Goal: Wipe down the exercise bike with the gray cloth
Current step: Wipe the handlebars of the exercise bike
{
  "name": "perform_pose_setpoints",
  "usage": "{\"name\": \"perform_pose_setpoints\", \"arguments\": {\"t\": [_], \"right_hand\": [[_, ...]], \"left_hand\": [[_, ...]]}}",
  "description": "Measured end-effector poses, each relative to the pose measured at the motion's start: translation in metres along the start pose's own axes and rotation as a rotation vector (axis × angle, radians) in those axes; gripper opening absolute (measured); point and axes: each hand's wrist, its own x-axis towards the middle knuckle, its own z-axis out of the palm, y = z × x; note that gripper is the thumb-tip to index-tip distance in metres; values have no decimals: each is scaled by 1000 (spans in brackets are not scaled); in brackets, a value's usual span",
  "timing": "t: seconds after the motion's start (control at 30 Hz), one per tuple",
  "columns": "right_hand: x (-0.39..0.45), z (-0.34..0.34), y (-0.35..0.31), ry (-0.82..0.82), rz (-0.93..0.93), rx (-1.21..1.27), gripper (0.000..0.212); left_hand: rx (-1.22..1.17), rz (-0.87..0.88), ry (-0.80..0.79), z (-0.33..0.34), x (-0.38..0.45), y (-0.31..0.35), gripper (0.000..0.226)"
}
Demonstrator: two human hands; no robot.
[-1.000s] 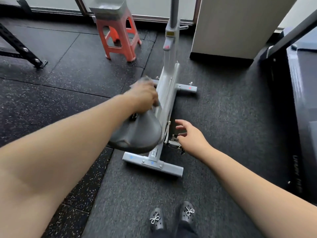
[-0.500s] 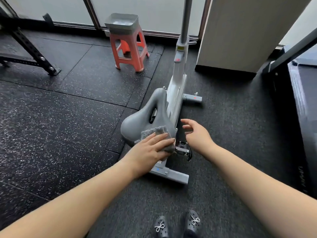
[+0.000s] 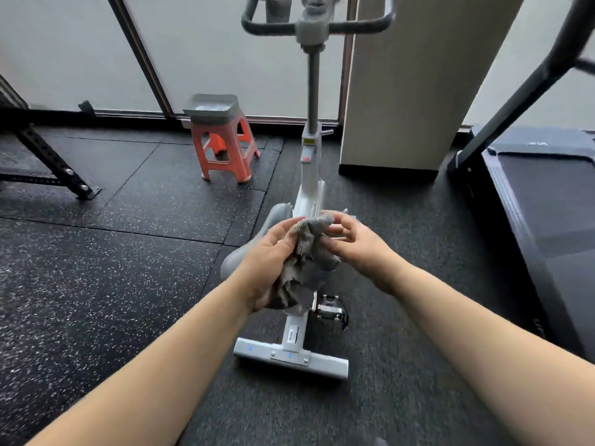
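Gray cloth [image 3: 306, 262] is bunched up, gripped by the left hand [image 3: 267, 262] and pinched by the right hand [image 3: 351, 246]; loose fingers could drop it on the floor [image 3: 96, 284].

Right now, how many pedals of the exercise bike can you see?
1. The one visible pedal is on the right side of the bike, just below the gray cloth. The opposite pedal may be hidden behind the frame and the hands.

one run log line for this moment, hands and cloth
left hand: grips gray cloth | right hand: pinches cloth top edge | cloth: bunched, held above saddle | wiping: paused
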Motion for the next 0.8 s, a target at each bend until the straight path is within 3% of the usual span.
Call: {"name": "perform_pose_setpoints", "arguments": {"t": [0.17, 0.37, 0.47, 0.53, 0.63, 0.7, 0.8], "right_hand": [[-18, -45, -17, 109, -35, 48, 10], [-37, -124, -10, 272, -51, 34, 11], [-46, -172, -10, 269, -52, 45, 17], [-51, -206, -8, 257, -63, 32, 13], [-56, -257, -5, 239, -77, 42, 8], [-56, -287, -1, 228, -73, 20, 10], [-45, -319, 4, 267, -68, 0, 15]], "left_hand": [[61, -94, 46, 50, 9, 1, 27], [626, 191, 60, 116, 41, 4, 28], [829, 295, -26, 170, 58, -1, 49], [903, 310, -23, 203, 72, -5, 52], [908, 301, -10, 239, 94, -7, 37], [909, 307, 34, 253, 110, -8, 31], [1011, 483, 264, 275, 125, -15, 26]]}}
